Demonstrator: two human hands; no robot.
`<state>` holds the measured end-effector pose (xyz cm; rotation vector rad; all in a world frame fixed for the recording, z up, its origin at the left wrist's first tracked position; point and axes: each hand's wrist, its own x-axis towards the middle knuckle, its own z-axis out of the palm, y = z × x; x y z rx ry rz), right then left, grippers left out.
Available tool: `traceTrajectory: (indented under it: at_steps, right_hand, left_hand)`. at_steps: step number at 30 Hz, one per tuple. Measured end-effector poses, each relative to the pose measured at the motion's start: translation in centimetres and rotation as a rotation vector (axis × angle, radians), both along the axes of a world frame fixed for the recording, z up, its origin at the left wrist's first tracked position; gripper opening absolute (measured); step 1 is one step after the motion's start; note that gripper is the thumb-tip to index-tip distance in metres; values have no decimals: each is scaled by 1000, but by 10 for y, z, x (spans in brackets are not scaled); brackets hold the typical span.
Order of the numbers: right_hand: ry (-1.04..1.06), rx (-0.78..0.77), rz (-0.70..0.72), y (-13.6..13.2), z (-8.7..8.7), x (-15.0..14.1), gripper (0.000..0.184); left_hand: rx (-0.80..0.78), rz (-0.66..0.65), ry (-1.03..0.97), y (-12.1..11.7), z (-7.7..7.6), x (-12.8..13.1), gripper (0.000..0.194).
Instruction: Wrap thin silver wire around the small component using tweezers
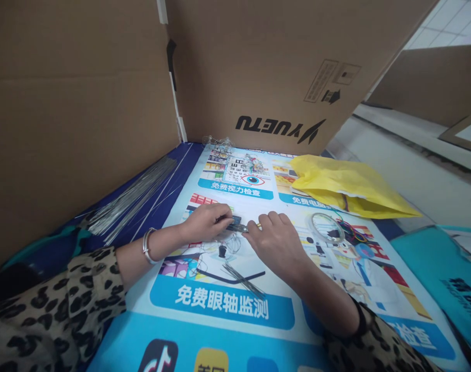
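My right hand point(276, 237) is closed around a small pair of pliers point(239, 228). Their metal jaws point left, and a bit of yellow handle shows by my fingers. Close to the jaw tips, my left hand point(208, 221) is closed in a pinch. What it grips is too small to make out, though thin wire shows around it. Below both hands lie loose loops of fine wire point(230, 247) and a small bundle of short straight wires point(244, 280). The printed poster point(235, 330) spreads under everything.
Tall cardboard panels point(266, 67) stand behind and to the left. Long straight wires point(132, 199) lie at left. Twisted wire pieces point(254, 164) sit at the back. Rightward are a wire coil point(327, 228), coloured wires point(354, 231), a yellow bag point(347, 186) and a teal bag point(437, 274).
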<state>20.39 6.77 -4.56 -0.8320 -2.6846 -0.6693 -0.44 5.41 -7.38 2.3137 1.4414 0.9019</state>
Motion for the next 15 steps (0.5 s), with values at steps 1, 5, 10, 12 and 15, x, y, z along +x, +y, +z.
traceTrajectory:
  at_steps: [1,5,10,12,15]
  right_hand:
    - [0,0,-1,0,0,0,22]
    - [-2,-9,-7,0,-1,0,23]
    - [-4,-27,-17,1,-2,0,23]
    - [-5,-34,-19,0,-2,0,23]
    - [-4,-41,-22,-1,-2,0,24]
  left_hand:
    - [2,2,6,0,0,0,13]
    - [17,-7,34,0,-1,1,12]
    - [53,-34,76,-1,-2,0,12]
    - [67,-45,101,-1,-3,0,13]
    - [77,-52,144,-2,-2,0,14]
